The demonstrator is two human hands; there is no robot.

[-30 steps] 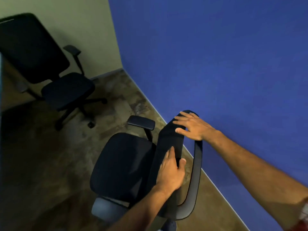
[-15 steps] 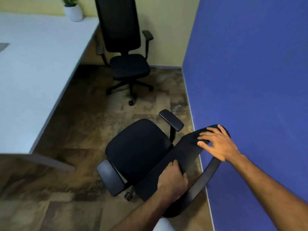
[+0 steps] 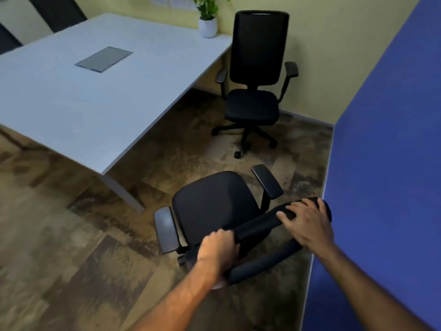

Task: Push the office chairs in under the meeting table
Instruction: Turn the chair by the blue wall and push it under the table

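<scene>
Prob. office mtg room: big white table (image 3: 95, 96) w/ cable hatch (image 3: 104, 59), black swivel chairs (image 3: 255, 91), potted plant (image 3: 208, 17).

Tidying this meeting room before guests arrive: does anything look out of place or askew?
Both chairs are pulled out. The near chair, held at its backrest by the left hand and right hand, sits angled off the table corner. The far chair stands by the wall, facing away from the table.
</scene>
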